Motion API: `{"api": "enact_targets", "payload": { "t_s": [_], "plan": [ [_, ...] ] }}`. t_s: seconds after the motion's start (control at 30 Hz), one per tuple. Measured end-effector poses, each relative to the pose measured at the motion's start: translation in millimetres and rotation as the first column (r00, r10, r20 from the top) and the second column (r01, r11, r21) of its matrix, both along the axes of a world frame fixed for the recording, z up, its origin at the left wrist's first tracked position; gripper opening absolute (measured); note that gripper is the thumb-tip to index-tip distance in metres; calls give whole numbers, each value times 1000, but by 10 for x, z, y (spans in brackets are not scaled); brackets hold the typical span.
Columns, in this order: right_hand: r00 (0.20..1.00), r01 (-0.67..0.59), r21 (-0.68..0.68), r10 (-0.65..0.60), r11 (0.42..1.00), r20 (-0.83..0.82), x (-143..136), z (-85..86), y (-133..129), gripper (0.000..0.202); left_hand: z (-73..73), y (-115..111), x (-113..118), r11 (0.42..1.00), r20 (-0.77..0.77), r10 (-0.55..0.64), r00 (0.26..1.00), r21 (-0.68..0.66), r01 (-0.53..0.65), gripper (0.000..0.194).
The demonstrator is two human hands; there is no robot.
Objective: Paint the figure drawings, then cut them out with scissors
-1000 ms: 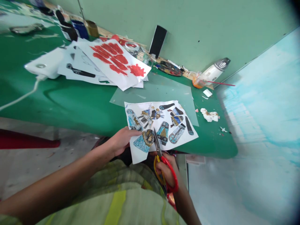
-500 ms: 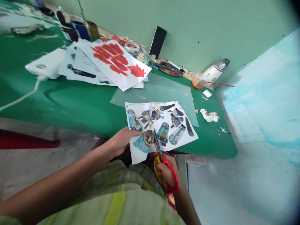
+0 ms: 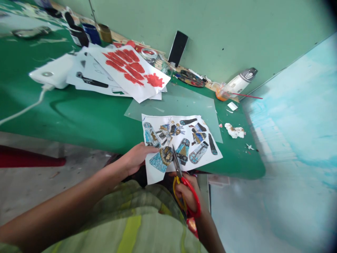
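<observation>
A white sheet printed with blue, black and gold figure parts hangs partly over the front edge of the green table. My left hand pinches its left side, thumb on top beside the blue skirt-like shape. Scissors with red and yellow handles are in my right hand, fingers through the loops. Their blades lie at the paper, between the skirt-like shape and a blue and black piece to its right. Beneath the sheet, the fingers of my left hand are hidden.
Behind the sheet lies a translucent mat. A red-painted paper tops a paper stack, with a white device and cable to its left. Paint jars, a leaning phone, a palette and an orange cup line the wall.
</observation>
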State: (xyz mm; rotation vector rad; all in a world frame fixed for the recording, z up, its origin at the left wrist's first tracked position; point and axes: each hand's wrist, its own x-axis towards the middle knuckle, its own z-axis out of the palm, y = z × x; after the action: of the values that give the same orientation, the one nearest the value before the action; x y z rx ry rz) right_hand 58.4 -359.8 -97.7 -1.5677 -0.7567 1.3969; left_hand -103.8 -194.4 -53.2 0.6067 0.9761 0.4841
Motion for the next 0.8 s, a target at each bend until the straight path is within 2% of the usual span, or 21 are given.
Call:
{"api": "enact_targets", "payload": {
  "t_s": [0.37,0.6,0.8],
  "plan": [
    [1000,-15,-13,15,1000,-24,40,10,2,40,-51,23,-27,998,-18,-34,999,45,35,28],
    [999,-35,-30,34,999,-19,99,90,55,41,-38,42,-41,996,-51,-66,997,52,69,19],
    [998,-64,-60,65,996,14,156,49,31,42,-30,49,-33,996,-55,-78,995,45,81,18]
  ]
}}
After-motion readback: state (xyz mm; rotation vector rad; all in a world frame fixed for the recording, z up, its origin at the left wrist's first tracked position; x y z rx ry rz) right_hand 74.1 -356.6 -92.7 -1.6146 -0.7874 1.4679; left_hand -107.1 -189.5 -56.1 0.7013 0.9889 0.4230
